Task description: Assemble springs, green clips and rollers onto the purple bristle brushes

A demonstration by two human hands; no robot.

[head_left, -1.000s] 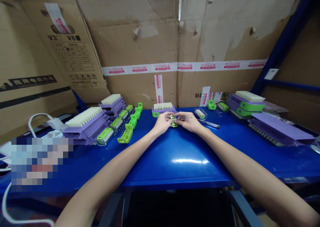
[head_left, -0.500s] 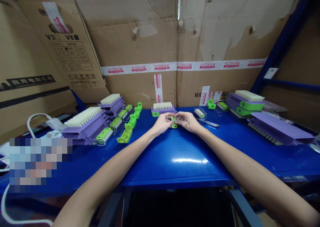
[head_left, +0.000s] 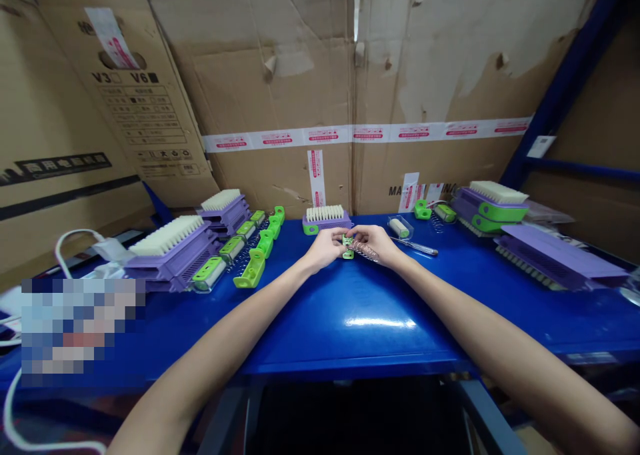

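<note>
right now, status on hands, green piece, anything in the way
Left hand holding green piece, right hand at its edge. Coiled wire beside right hand. Screwdriver lies off right; nothing visibly blocking.

"V3", "V6" on cardboard panel [head_left: 143,98]

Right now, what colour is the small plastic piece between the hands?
Green piece, clearest in the head view.

Fingertips of the left hand [head_left: 327,247] and right hand [head_left: 379,239] partly cover the green plastic part [head_left: 348,255], and where the coil spring [head_left: 365,250] meets it, too small to tell! Mosaic [head_left: 83,328] blots out the left side; the frame cuts both forearms [head_left: 240,321].
</note>
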